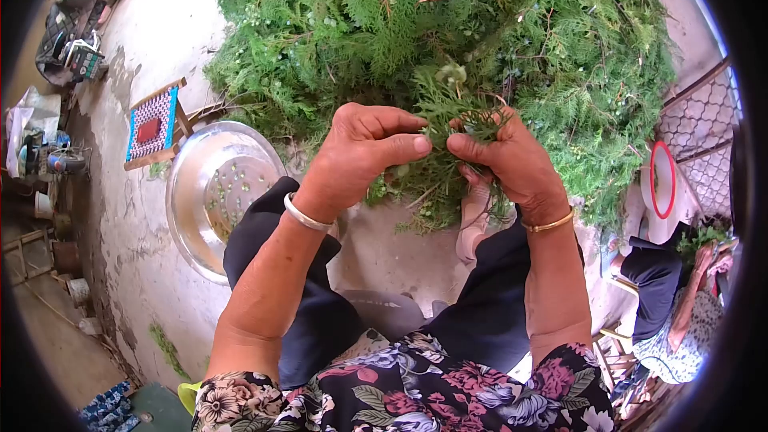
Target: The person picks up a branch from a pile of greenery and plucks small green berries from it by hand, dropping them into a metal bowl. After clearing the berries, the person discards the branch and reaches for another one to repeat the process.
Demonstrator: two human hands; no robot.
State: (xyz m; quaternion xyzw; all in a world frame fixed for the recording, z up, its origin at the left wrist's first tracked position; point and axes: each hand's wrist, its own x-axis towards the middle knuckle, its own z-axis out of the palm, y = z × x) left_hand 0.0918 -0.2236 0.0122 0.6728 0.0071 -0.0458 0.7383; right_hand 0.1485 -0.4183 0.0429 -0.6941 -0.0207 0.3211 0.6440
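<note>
My right hand (pixel 516 156) is closed round a green cypress sprig (pixel 452 108) with flat, feathery leaves, held up between my knees. My left hand (pixel 360 152) is at the sprig's left edge, thumb and forefinger drawn together; anything between their tips is too small to make out. Pale green cones show near the sprig's top. Beyond both hands lies a large heap of cypress branches (pixel 384 24) dotted with similar cones. Left of my knee, a wide metal basin (pixel 188 208) holds several small green cones at its bottom.
A small stool with a woven seat (pixel 152 130) stands behind the basin. Bags and containers (pixel 40 144) line the far left. At the right are a red-rimmed white round object (pixel 662 180), a mesh fence (pixel 704 120) and another seated person (pixel 668 296) near some greenery.
</note>
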